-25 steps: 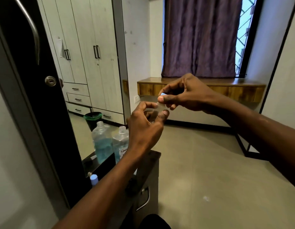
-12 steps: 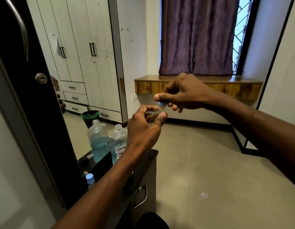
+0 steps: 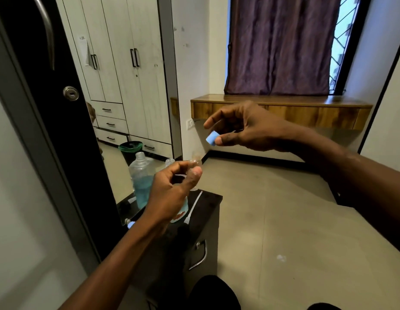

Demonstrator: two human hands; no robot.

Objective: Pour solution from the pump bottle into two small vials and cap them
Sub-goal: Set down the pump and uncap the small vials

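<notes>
Hands: a person's left hand (image 3: 172,189) and right hand (image 3: 246,128) are raised apart over a dark cabinet (image 3: 208,220), each holding 1 piece.
Left hand: thumb and curled fingers grip a small clear vial (image 3: 195,162), held roughly upright, its open mouth showing above the fingertips. Whether it holds liquid cannot be told.
Right hand: thumb and fingers pinch a light-blue cap (image 3: 211,138), which sits above and slightly right of the vial's mouth, clear of it. The forefinger is stretched out over the cap.
Pump bottle: the clear pump bottle (image 3: 170,162) stands on the cabinet just behind the left hand, which hides most of it. Its neck is open, and blue solution and part of a label show near its base.
Dip tube: a white dip tube (image 3: 194,204) lies on the cabinet top, just right of the bottle.
Cabinet edge: 1 small blue-topped item (image 3: 130,224) sits at the cabinet's left edge against the mirror (image 3: 118,171); it is too small to tell more.
Mirror: it reflects the bottle, a white wardrobe and a green bin.
Room: a purple curtain (image 3: 279,41) hangs over the window, with a wooden shelf (image 3: 284,108) below it. A metal handle (image 3: 201,253) curves down the cabinet front.
</notes>
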